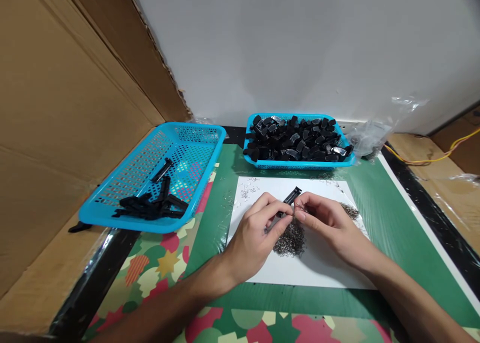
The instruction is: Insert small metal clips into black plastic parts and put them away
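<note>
My left hand (258, 228) is closed around a slim black plastic part (293, 195), whose far end sticks out beyond the fingers. Close against it, my right hand (324, 218) pinches with thumb and forefinger near the part; whatever lies between those fingertips is too small to name. Below both hands a heap of small metal springs or clips (290, 240) rests on a white sheet (315, 273). More of these tiny metal pieces (349, 211) lie beside my right hand, partly covered by it.
A blue basket (92, 215) with several black parts (150, 205) stands at left. Another blue basket (300, 165), at the back, is heaped with black pieces (300, 138). Clear plastic bags (371, 138) lie to its right. Cardboard (75, 83) walls the left side; a yellow cable (442, 154) runs at right.
</note>
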{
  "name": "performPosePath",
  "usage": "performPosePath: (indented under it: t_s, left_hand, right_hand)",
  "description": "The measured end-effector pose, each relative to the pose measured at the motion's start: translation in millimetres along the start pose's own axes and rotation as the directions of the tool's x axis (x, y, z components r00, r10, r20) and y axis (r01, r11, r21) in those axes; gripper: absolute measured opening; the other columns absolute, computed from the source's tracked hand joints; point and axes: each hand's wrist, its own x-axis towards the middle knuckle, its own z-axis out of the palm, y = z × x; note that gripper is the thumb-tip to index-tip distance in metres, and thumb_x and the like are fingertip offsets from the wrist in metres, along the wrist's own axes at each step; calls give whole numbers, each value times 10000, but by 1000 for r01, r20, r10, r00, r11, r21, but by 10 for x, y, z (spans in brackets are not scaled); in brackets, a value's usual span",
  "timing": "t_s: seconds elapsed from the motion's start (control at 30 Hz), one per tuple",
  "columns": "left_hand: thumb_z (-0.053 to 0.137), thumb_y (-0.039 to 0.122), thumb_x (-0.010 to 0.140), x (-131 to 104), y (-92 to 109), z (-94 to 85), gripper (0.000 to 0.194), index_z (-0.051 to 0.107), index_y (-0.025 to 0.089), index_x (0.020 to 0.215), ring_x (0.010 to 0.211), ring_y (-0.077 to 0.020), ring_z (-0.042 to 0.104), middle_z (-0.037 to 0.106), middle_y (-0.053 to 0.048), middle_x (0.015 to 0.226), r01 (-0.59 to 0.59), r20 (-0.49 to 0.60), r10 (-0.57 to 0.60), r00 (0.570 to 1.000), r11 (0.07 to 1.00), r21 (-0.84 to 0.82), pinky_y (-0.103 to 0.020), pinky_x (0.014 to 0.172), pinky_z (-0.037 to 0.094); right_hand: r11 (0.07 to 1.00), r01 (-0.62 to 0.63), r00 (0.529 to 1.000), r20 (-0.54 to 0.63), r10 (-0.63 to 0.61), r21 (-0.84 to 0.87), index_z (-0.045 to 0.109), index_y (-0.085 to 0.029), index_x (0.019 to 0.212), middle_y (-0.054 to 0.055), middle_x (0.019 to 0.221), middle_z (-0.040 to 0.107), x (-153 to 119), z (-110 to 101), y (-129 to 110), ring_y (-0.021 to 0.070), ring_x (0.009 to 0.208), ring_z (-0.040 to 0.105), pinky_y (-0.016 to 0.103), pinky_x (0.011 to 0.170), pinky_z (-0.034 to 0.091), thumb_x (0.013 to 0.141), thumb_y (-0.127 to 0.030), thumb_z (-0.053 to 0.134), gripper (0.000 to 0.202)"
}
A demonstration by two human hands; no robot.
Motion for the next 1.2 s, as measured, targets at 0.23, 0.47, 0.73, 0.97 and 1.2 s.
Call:
performPosePath:
  t_s: [0.23,0.47,0.73,0.97,1.2]
  left_hand:
    - [571,276,1078,11,-24,7,143,698,217,1051,857,-148,580,608,-25,1002,43,-1,-43,999,999,25,-258,757,464]
    - [567,317,1085,5,-23,-2,162,699,228,1108,840,-137,577,611,-18,1036,42,11,-42,999,999,19,-266,781,467]
    - [493,256,1120,-2,-27,-20,244,686,271,1268,1071,-164,635,664,-32,1135,-85,-17,84,996,993,-77,-284,953,485]
    - [633,272,1065,-85,-115,55,436,444,319,1455,999,-135,627,631,-30,1210,-99,-160,79,984,988,-119,-242,884,508]
    - [564,254,1095,-33,-63,-5,468,479,305,1553,1016,-151,601,646,-42,1207,-119,-47,117,992,992,-42,-261,927,500]
  right_hand:
    - [946,136,988,-23,-150,-292,679,-222,982,29,891,697,-51,-23,-26,164,753,596,281,679,475,1055,-278,572,141]
    - [746,358,903,7,-429,-561,621,-233,1030,21,867,674,-66,-17,77,166,753,625,295,682,488,1004,-145,564,108]
    - [632,415,784,-95,-613,-655,632,-240,997,-31,690,583,-88,57,28,121,575,546,270,552,423,976,-88,622,154]
    - [586,451,759,-58,-649,-673,659,-240,1011,-43,650,571,-117,50,21,104,530,510,255,526,393,967,-83,646,164]
    - [420,503,682,48,-730,-756,656,-211,981,-43,643,511,-111,11,61,112,551,438,266,536,341,954,-14,618,202]
